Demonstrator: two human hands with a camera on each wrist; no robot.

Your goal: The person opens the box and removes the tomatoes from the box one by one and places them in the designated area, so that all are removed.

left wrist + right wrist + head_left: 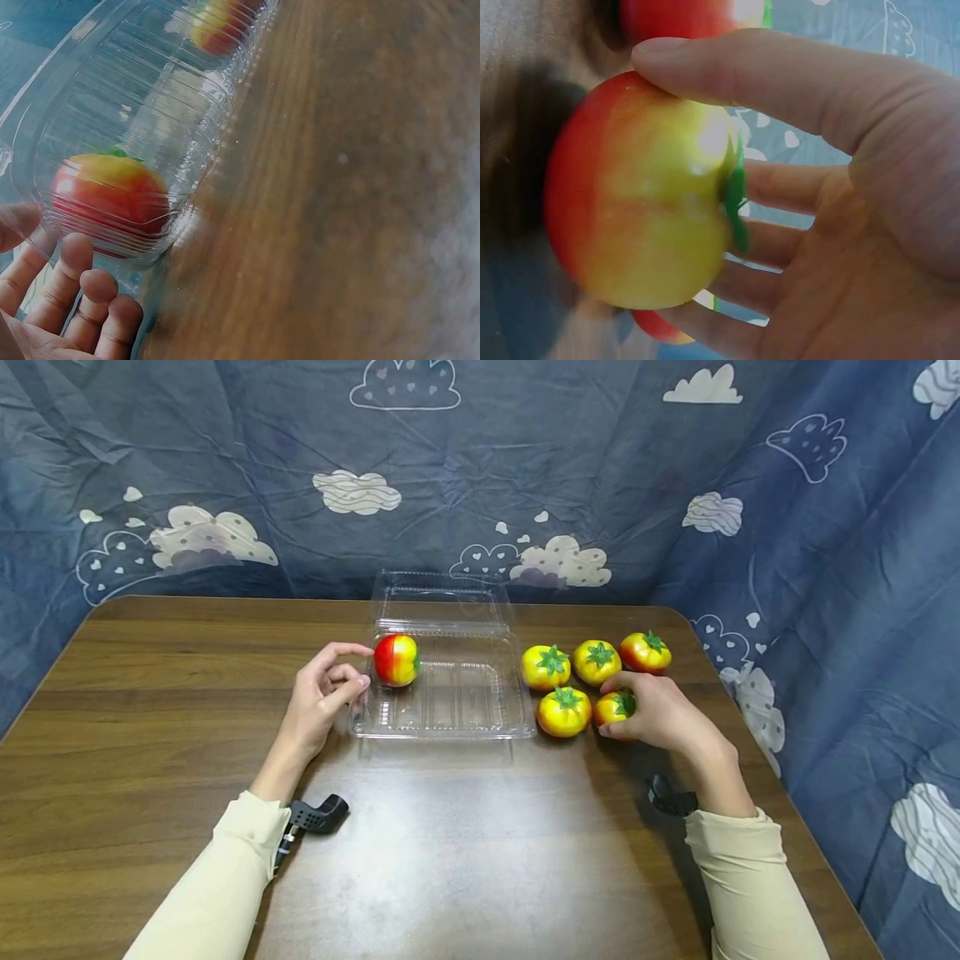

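Note:
A clear plastic container [450, 727] stands on the table with its lid [442, 597] folded back. Inside, at its left end, lies a red-and-yellow toy tomato [396, 660], also seen through the wall in the left wrist view [112, 195]. My left hand [318, 693] holds the container's left rim between thumb and fingers. To the right of the container, my right hand [660, 714] grips another toy tomato [617, 708], thumb on one side and fingers on the other. In the right wrist view this tomato [645, 202] shows its green leafy top facing the palm.
Several more toy tomatoes sit close around the right hand: a front one [564, 712], two behind [545, 667] and a redder one [646, 652] at the back right. A blue cloud-patterned cloth [525, 460] hangs behind the wooden table [450, 852].

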